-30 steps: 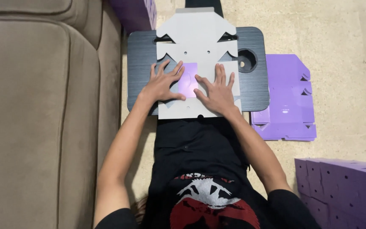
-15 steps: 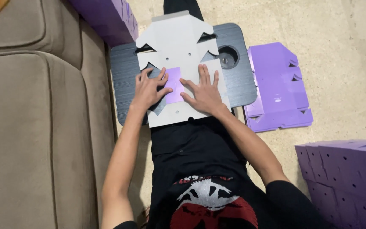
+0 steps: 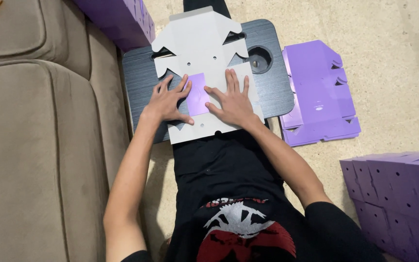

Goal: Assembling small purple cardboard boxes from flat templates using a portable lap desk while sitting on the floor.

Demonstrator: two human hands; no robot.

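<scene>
A flat, die-cut cardboard box blank (image 3: pixel 202 73), grey-white on its upturned face, lay on a dark grey ridged lap tray (image 3: pixel 277 90) that served as the counter across the person's legs. Its long axis ran straight away from the person, and its far flaps reached past the far edge of the tray. Near the blank's near end, a small purple flap (image 3: pixel 198 94) was folded over onto the pale face.

Both hands lay palm-down on the blank, fingers spread, neither grip closed around anything. The left hand (image 3: pixel 167 102) pressed just left of the purple flap, its thumb touching the flap's lower left corner. The right hand (image 3: pixel 232 99) pressed just right of it, thumb and forefinger on the flap's right edge. So the flap sat between the two hands, about equally near to each.

To the right of the tray, a stack of flat purple box blanks (image 3: pixel 316 92) lay on the beige floor. Beyond the tray's far left corner stood a purple folded box (image 3: pixel 117 19), against a tan sofa (image 3: pixel 40 136). Nearer the person on the right stood more purple folded boxes (image 3: pixel 403 194).
</scene>
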